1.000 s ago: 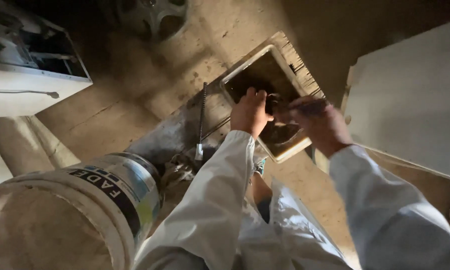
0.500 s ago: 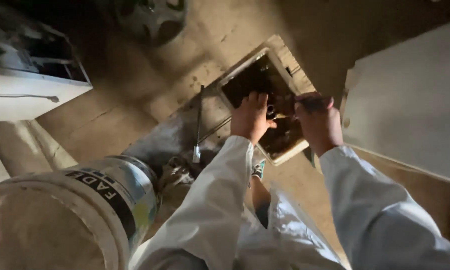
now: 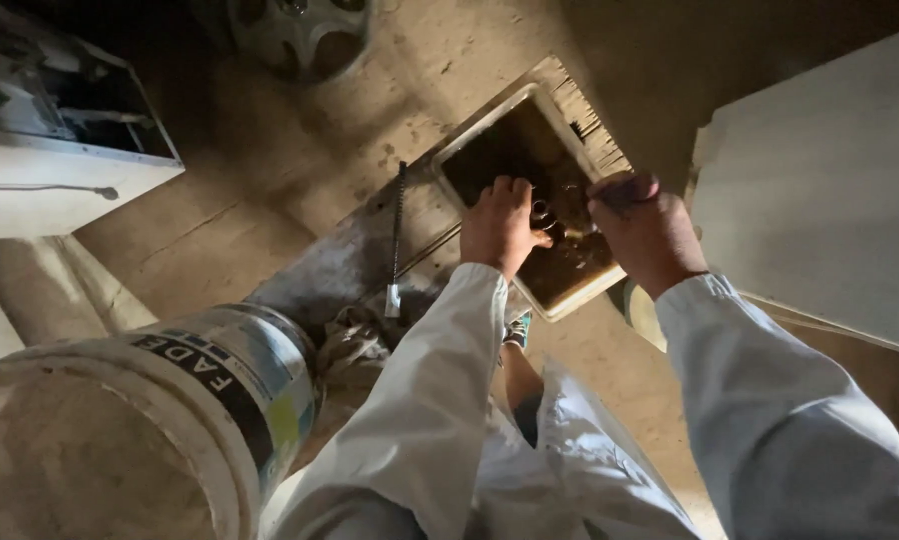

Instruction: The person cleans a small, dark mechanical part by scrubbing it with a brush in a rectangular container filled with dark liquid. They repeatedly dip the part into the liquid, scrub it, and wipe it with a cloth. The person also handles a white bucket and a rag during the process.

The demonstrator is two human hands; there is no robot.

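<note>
A shallow rectangular white tray point(image 3: 490, 117) with dark brown liquid lies on a wooden board on the floor. My left hand point(image 3: 500, 225) reaches into the tray and grips a small dark metal part point(image 3: 542, 213) that sits in the liquid. My right hand point(image 3: 645, 230) is over the tray's right side, fingers curled around something dark; what it holds is hidden. Both arms wear white sleeves.
A large white bucket point(image 3: 160, 420) stands at the lower left with a rag point(image 3: 350, 345) beside it. A thin coiled rod point(image 3: 398, 235) lies on the board. A white open cabinet point(image 3: 60, 150) is at left, a white panel point(image 3: 820, 190) at right, a wheel cover point(image 3: 300, 35) at top.
Both hands stayed at the tray. My right hand has drawn slightly back toward the tray's right edge, and the view has shifted a little.
</note>
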